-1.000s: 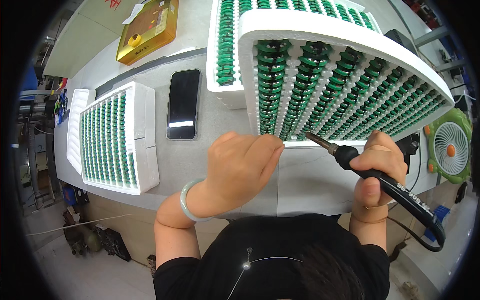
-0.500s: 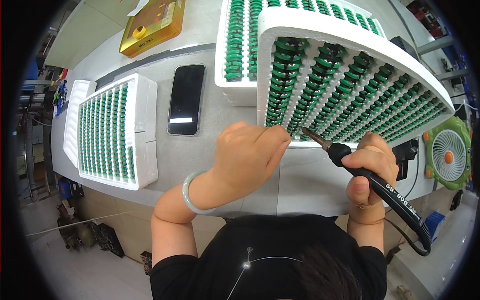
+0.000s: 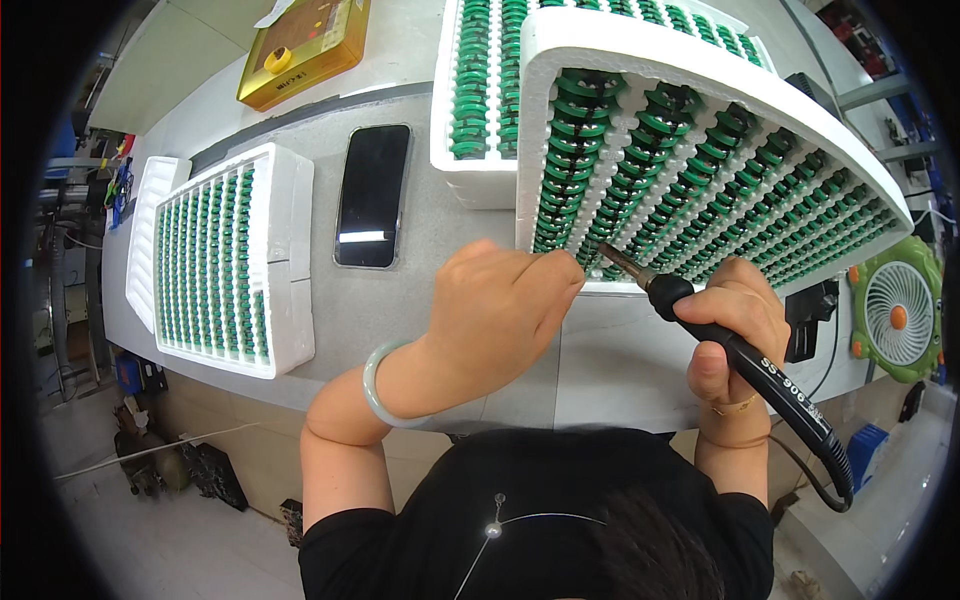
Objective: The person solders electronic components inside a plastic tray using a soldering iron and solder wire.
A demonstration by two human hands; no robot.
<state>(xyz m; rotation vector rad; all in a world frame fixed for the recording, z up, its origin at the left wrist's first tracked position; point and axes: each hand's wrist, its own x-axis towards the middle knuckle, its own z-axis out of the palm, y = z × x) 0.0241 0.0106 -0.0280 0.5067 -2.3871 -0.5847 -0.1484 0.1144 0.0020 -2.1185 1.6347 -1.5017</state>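
My right hand (image 3: 736,320) grips a black soldering iron (image 3: 775,385) by its handle. The iron's metal tip reaches into the lower rows of green parts (image 3: 575,130) in a white foam tray (image 3: 530,95), which stands tilted up in front of me. My left hand (image 3: 505,315) is closed in a pinch at the tray's lower left corner, just left of the tip. Whatever its fingers hold is hidden. Round green parts with dark and shiny middles fill the tray in several columns.
Behind the tilted tray stands another foam tray of green parts (image 3: 470,100). A phone (image 3: 372,195) lies to its left, and a third filled tray (image 3: 290,220) sits farther left. A yellow box (image 3: 325,50) is at the back, a green fan (image 3: 897,318) at right.
The soldering iron's tip has shifted slightly up and left among the green parts, with my right hand following. My left hand has hardly moved.
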